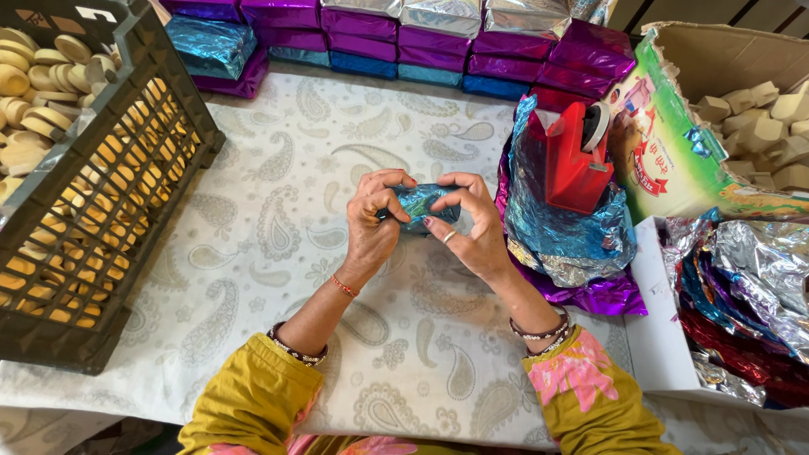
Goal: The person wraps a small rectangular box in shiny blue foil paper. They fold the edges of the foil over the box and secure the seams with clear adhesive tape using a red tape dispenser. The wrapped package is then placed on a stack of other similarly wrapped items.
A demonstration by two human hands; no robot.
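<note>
I have my left hand (371, 221) and right hand (472, 226) curled together over the paisley tablecloth (278, 211), fingers of both closed around a small block wrapped in blue foil (420, 205). The foil is shiny, crinkled and turquoise-blue, pressed tight at the ends under my fingertips. Just to the right lie loose foil sheets (565, 227) with a red tape dispenser (575, 156) standing on them.

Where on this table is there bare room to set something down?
Bare cloth lies between the black crate and both hands, up to the wrapped stacks. The right side is crowded: tape dispenser, loose foil sheets, cardboard box.
</note>
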